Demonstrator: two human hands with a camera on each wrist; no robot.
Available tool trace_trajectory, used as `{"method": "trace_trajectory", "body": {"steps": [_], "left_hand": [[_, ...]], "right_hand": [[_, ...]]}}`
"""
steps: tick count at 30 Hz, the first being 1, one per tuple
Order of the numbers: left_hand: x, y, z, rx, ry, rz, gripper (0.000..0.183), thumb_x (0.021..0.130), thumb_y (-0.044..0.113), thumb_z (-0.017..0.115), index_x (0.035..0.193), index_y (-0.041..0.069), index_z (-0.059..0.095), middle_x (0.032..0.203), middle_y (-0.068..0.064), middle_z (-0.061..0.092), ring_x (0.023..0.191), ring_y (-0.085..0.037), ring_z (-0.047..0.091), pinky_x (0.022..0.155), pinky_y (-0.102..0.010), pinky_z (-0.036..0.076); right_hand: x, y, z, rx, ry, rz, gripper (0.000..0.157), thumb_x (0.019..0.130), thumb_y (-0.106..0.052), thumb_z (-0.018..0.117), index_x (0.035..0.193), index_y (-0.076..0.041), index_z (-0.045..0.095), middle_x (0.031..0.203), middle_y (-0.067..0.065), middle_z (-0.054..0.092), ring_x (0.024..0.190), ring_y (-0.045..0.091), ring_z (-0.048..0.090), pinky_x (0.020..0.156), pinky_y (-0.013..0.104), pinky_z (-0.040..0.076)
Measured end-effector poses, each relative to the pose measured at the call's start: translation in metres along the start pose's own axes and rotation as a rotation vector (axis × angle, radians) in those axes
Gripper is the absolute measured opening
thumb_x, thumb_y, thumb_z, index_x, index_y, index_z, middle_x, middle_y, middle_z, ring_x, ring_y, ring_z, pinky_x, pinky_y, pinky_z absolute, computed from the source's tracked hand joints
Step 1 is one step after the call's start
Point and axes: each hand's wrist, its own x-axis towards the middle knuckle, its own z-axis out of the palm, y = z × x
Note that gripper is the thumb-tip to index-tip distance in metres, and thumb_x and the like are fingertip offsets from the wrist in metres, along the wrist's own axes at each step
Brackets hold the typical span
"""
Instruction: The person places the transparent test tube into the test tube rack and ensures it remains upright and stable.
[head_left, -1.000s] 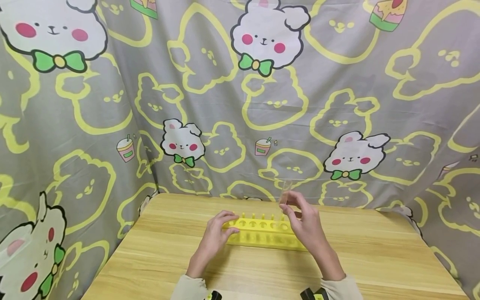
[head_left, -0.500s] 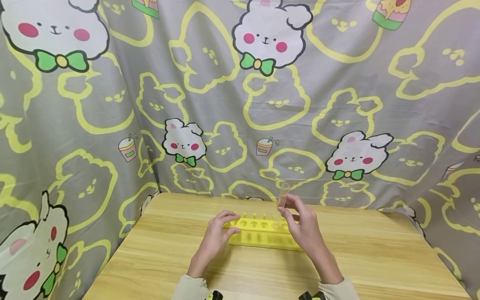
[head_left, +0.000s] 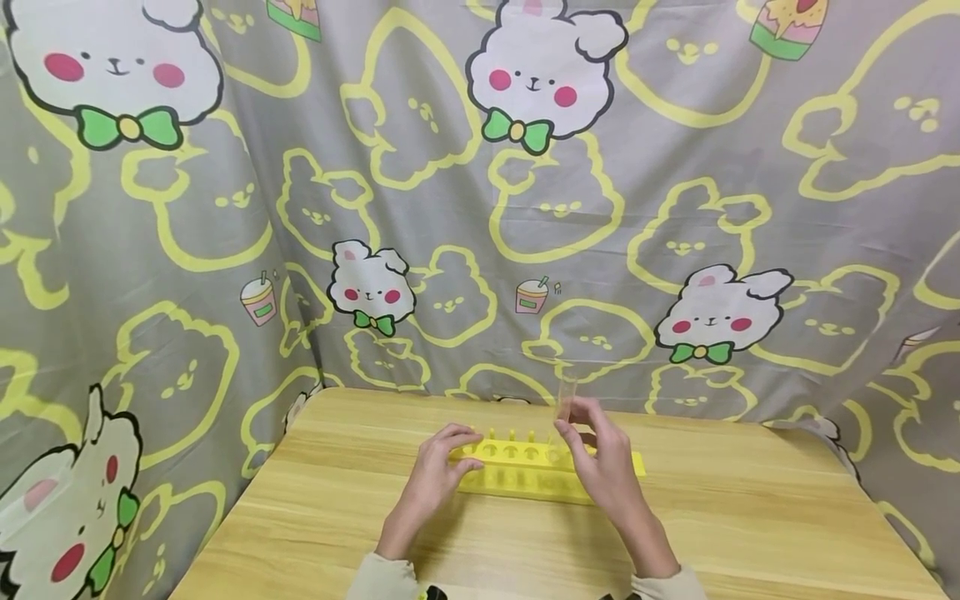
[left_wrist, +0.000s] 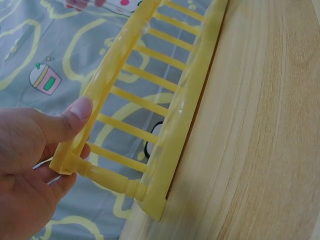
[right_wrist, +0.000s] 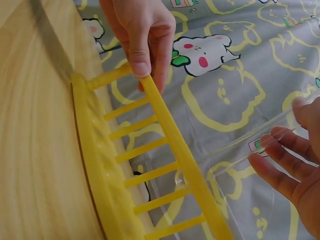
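Observation:
A yellow test tube rack (head_left: 517, 477) with a row of round holes and upright pegs stands on the wooden table. My left hand (head_left: 438, 465) grips its left end, thumb on the near edge of the top plate and fingers curled underneath (left_wrist: 35, 150). My right hand (head_left: 600, 446) pinches a clear test tube (head_left: 567, 388) between thumb and fingers, over the right half of the rack. In the right wrist view the tube (right_wrist: 240, 141) slants down to the top plate, and its rounded bottom shows just beneath that plate.
The wooden table (head_left: 315, 508) has its back edge close behind the rack. A grey curtain (head_left: 442, 208) printed with white cartoon rabbits and yellow outlines hangs behind and at both sides.
My right hand has moved slightly left and down with the test tube, bringing it to a hole and uncovering the rack's right end. My left hand keeps its grip on the rack.

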Motion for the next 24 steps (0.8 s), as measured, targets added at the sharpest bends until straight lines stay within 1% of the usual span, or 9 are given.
{"method": "trace_trajectory", "body": {"steps": [3, 6, 11, 16, 18, 21, 24], "left_hand": [[-0.0007, 0.0006, 0.0001, 0.0, -0.004, -0.009, 0.038, 0.08, 0.006, 0.085, 0.116, -0.001, 0.075, 0.118, -0.011, 0.069, 0.111, -0.03, 0.068, 0.095, -0.041, 0.058], [-0.0006, 0.0009, 0.0002, -0.001, -0.002, -0.013, 0.038, 0.08, 0.007, 0.085, 0.116, -0.001, 0.075, 0.118, -0.01, 0.07, 0.111, -0.03, 0.068, 0.096, -0.041, 0.058], [-0.0002, 0.0005, 0.0003, -0.002, 0.005, -0.004, 0.038, 0.08, 0.006, 0.085, 0.116, -0.001, 0.075, 0.118, -0.01, 0.07, 0.11, -0.03, 0.068, 0.096, -0.041, 0.058], [-0.0003, 0.0009, 0.0006, 0.01, 0.015, 0.012, 0.038, 0.08, 0.006, 0.085, 0.115, -0.001, 0.075, 0.117, -0.011, 0.07, 0.109, -0.031, 0.068, 0.095, -0.043, 0.058], [-0.0003, 0.0009, 0.0008, 0.016, 0.021, 0.02, 0.037, 0.08, 0.006, 0.085, 0.115, -0.002, 0.075, 0.116, -0.011, 0.07, 0.108, -0.031, 0.068, 0.094, -0.043, 0.059], [-0.0001, 0.0006, 0.001, 0.02, 0.03, 0.028, 0.037, 0.079, 0.005, 0.085, 0.114, -0.002, 0.075, 0.115, -0.012, 0.07, 0.107, -0.031, 0.069, 0.094, -0.044, 0.059], [-0.0002, 0.0001, 0.0007, 0.025, 0.033, 0.035, 0.037, 0.078, 0.005, 0.086, 0.114, -0.002, 0.075, 0.115, -0.012, 0.07, 0.107, -0.031, 0.069, 0.093, -0.044, 0.059]], "right_hand": [[-0.0021, 0.0011, 0.0022, 0.005, -0.003, -0.003, 0.021, 0.097, 0.002, 0.069, 0.114, -0.008, 0.062, 0.099, 0.01, 0.069, 0.095, 0.018, 0.069, 0.07, 0.025, 0.062], [-0.0027, 0.0021, 0.0035, 0.014, -0.001, 0.003, 0.018, 0.099, 0.0, 0.067, 0.114, -0.008, 0.062, 0.098, 0.013, 0.068, 0.095, 0.018, 0.068, 0.071, 0.025, 0.063], [-0.0035, 0.0027, 0.0049, 0.006, 0.01, 0.014, 0.019, 0.099, -0.001, 0.067, 0.114, -0.011, 0.062, 0.099, 0.007, 0.069, 0.093, 0.018, 0.068, 0.067, 0.029, 0.063], [-0.0047, 0.0038, 0.0064, 0.013, 0.004, 0.035, 0.015, 0.101, -0.004, 0.065, 0.115, -0.008, 0.06, 0.1, 0.005, 0.068, 0.093, 0.019, 0.067, 0.067, 0.031, 0.063], [-0.0054, 0.0048, 0.0074, 0.018, -0.003, 0.04, 0.016, 0.101, -0.004, 0.064, 0.117, -0.005, 0.059, 0.1, 0.005, 0.069, 0.092, 0.018, 0.068, 0.067, 0.032, 0.063], [-0.0069, 0.0063, 0.0088, 0.003, -0.011, 0.033, 0.024, 0.102, -0.003, 0.063, 0.124, -0.005, 0.057, 0.099, 0.003, 0.068, 0.091, 0.018, 0.068, 0.066, 0.033, 0.063], [-0.0076, 0.0082, 0.0096, -0.007, -0.011, 0.027, 0.03, 0.102, 0.0, 0.062, 0.131, -0.004, 0.055, 0.096, 0.007, 0.068, 0.09, 0.019, 0.068, 0.065, 0.033, 0.063]]}}
